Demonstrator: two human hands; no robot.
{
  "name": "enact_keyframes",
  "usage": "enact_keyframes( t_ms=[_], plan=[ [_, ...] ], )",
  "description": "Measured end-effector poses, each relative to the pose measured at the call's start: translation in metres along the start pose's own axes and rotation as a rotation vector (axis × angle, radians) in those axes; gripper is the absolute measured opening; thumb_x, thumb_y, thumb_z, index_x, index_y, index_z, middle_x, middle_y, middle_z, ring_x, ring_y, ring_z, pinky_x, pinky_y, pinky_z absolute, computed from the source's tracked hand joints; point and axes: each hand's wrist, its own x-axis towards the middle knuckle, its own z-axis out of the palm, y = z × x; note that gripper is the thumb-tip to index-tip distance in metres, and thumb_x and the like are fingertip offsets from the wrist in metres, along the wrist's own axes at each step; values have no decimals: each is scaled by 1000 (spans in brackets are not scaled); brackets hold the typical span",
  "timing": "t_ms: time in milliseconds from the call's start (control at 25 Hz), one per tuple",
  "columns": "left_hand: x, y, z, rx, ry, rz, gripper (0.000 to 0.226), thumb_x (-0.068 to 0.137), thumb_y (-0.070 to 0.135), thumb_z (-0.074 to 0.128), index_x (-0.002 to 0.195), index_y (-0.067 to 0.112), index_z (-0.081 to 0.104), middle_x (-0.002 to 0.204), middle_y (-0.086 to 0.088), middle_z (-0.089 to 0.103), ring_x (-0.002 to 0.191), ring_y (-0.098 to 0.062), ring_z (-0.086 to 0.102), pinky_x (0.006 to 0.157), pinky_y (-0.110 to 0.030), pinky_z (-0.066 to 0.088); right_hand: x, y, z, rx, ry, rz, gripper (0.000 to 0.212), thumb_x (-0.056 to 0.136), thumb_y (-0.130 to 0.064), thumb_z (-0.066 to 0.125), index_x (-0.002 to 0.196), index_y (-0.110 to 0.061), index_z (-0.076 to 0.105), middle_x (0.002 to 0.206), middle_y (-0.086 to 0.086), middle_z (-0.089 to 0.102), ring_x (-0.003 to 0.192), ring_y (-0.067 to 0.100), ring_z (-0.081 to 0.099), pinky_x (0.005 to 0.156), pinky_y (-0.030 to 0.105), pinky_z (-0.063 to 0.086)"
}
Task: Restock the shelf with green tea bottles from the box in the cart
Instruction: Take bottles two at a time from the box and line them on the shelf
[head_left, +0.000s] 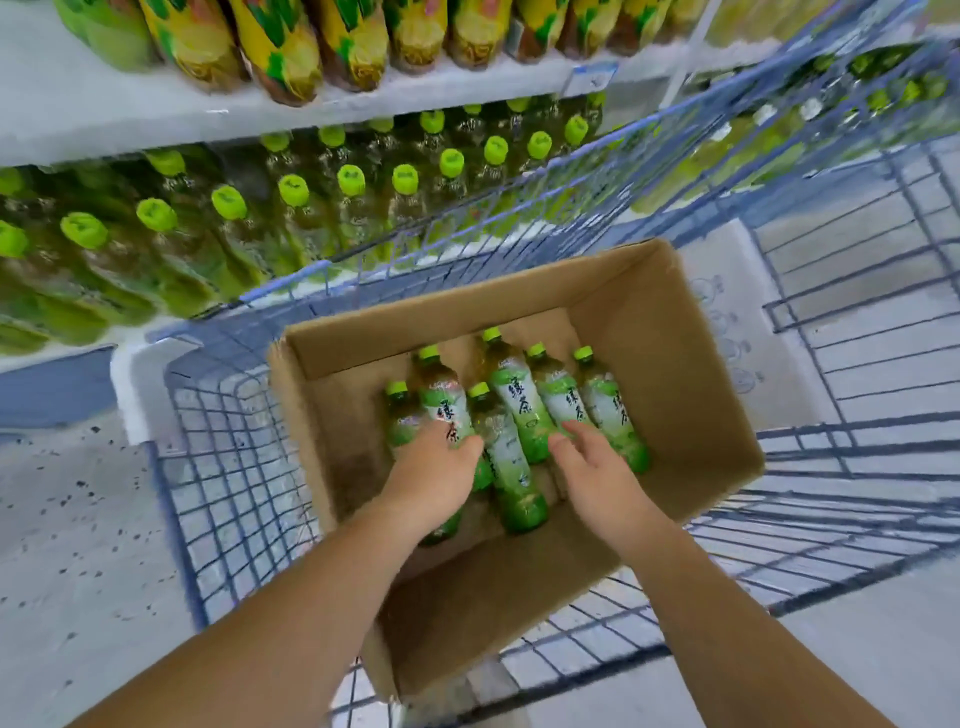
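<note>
Reaching down into the cardboard box (675, 338) with both arms, I see six green tea bottles (519, 410) lying on their sides on its bottom, their green caps pointing away from me. They are packed side by side across the middle of the box, and bare cardboard shows to the left and right of them.

My left hand (436, 467) lies over the second bottle from the left (444, 402). The fingers curl down round one side of it and the thumb presses the other side, so it is grasping that bottle. The bottle's label and cap stick out beyond my knuckles, and its base shows below my wrist.

My right hand (597, 467) is released. Its fingers are stretched fairly straight, with the tips touching the label of the second bottle from the right (561, 405), and nothing is held in it.

The box sits in the blue wire cart (234, 467), which stands just beside the shelf (57, 357). On that shelf, rows of shelved bottles (291, 192) with the same green caps stand upright, close together. The shelf board above them carries yellow-wrapped bottles (280, 52). To the left of the cart is a speckled grey floor (62, 519).
</note>
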Motion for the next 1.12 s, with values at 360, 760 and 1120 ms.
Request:
enact_keyframes(
  t_ms=[360,760,1120],
  plan=[
    [76,-24,57,57,244,-116,26,96,28,57,114,9,53,97,-11,66,79,-28,65,55,-29,42,123,28,12,-307,-152,1,64,102,-43,42,154,-12,25,126,12,58,87,21,60,73,30,45],
    [119,-36,66,170,249,-300,34,89,37,70,99,8,56,63,0,55,43,-7,54,39,-20,34,156,34,24,-515,-105,-57,44,92,-39,65,121,-8,52,118,10,62,109,30,61,87,36,51],
    [123,-33,54,38,270,-356,24,72,27,82,71,11,64,61,1,61,52,-15,56,41,-20,36,171,29,28,-525,-97,-55,57,75,-41,78,112,-11,47,101,2,57,92,24,59,70,32,48]
  ],
)
